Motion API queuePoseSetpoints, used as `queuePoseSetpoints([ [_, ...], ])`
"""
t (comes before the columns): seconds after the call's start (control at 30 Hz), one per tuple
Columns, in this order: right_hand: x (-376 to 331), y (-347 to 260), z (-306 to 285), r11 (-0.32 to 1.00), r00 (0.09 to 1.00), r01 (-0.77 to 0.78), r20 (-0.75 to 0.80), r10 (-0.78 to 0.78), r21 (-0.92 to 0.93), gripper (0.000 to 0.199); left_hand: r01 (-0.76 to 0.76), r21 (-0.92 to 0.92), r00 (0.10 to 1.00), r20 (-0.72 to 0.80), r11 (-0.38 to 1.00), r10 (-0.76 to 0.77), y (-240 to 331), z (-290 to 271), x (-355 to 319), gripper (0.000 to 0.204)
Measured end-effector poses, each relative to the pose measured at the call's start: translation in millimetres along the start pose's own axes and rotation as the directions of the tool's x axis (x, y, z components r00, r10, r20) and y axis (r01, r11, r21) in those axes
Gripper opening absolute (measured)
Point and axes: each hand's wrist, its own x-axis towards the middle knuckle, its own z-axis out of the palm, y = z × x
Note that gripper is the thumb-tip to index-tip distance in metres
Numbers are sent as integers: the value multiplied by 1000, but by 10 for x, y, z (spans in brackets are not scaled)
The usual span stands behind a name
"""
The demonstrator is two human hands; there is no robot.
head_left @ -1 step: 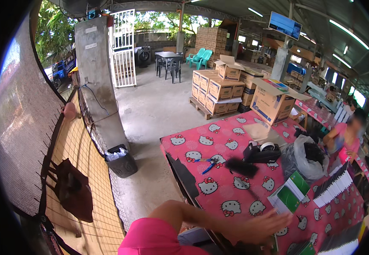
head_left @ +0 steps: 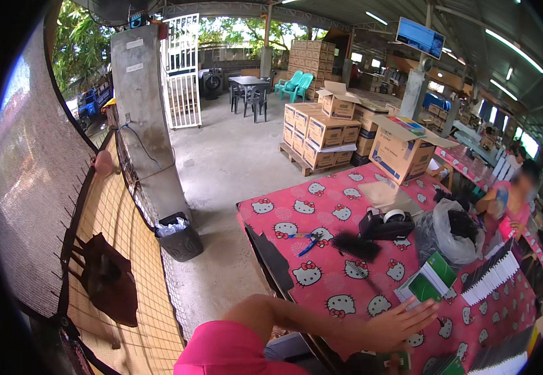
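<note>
My left hand reaches in from the lower left over the pink patterned table, fingers stretched out and flat. Its fingertips are at the near edge of a small stack of green-and-white notebooks; whether they touch it I cannot tell. Beneath the left hand, at the lower edge, part of another green notebook shows. A sliver of skin beside it may be my right hand, but its fingers are too hidden to read. Left of the stack lies a thin black coil, with a bushy black bundle behind it.
Blue-handled pliers, a black tape dispenser and a clear plastic bag of black material lie farther back. More notebooks stand at the right. An open carton is at the far edge; a person sits at right.
My left hand has shifted slightly up and to the right, its fingers now more plainly spread. The notebook stack looks the same.
</note>
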Motion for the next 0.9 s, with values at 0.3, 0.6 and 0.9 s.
queuePoseSetpoints([
  [0.3, 75, 97, -66, 990, 990, 140, -2, -140, -35, 15, -84, -125, 985, 139, 989, 101, 101, 53, -59, 88],
  [0.6, 46, -252, -65, 947, 966, -245, -29, 257, 207, 27, -129, -184, 982, 112, 974, 151, 188, 149, -283, 92],
  [0.9, 130, -263, -92, 953, 953, -303, -1, 303, -22, 28, -172, -69, 984, -47, 983, 169, 163, 640, -456, 68],
])
